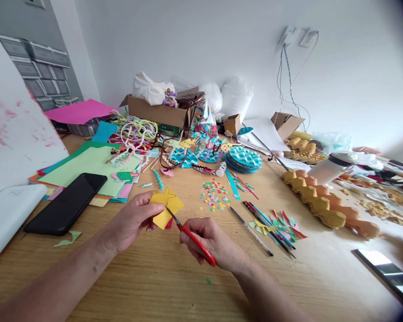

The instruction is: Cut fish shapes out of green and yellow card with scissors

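My left hand (134, 219) pinches a piece of yellow paper (169, 201) by its left side, thumb on top. A dark drawn outline runs across the paper. In my right hand (211, 241) is a pair of scissors (199, 245) with red handles. Their blades meet the paper at its lower middle, close to my left thumb; how far the blades are parted is too small to tell. Something red shows just beneath the paper's lower edge.
A black phone (69, 202) lies beside stacked coloured paper (77, 167) at left. Round confetti (215, 195), pencils (268, 226) and paper scraps (289, 223) lie right of centre. Egg-carton strips (312, 201) and a white tumbler (332, 167) stand at right. Craft materials and a cardboard box (157, 109) line the back.
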The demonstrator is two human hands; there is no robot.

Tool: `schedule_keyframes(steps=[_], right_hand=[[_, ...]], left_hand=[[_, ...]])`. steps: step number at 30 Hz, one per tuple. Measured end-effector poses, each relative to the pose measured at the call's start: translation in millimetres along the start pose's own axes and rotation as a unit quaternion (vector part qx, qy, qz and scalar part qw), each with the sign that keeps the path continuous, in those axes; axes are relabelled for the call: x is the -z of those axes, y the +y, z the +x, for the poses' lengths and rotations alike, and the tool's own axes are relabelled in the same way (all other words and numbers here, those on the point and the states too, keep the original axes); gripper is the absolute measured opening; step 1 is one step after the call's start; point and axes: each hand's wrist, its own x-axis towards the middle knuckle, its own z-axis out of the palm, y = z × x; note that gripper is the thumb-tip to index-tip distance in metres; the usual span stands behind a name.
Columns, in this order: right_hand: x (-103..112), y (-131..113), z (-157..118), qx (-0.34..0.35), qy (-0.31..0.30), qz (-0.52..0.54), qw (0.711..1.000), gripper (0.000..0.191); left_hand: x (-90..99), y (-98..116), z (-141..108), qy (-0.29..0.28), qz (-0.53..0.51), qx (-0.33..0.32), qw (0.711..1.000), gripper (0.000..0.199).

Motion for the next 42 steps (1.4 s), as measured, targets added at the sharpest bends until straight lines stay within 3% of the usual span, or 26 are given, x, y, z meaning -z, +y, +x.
schedule_keyframes(steps=[11,18,26,42], right_hand=[[0.7,1.6,-0.7,0.010,-0.013,-0.033,0.999,0.034],[0.6,0.9,-1.3,0.012,-0.014,-0.029,0.999,0.034],[1.0,0.0,-0.9,0.012,-0.015,-0.066,0.998,0.035],[2.6,-0.8,-2.1,0.059,-0.008,-0.136,0.989,0.037]], left_hand=[[10.0,1.7,2.1,-0.050,0.027,0.017,0.998,0.008],[11.4,3.9,2.3,-0.041,0.031,0.033,0.998,0.012],[15.7,0.1,4.5,-0.070,0.060,0.034,0.995,0.019],[16.5,-0.9,3.7,-0.055,0.055,0.053,0.996,0.016]])
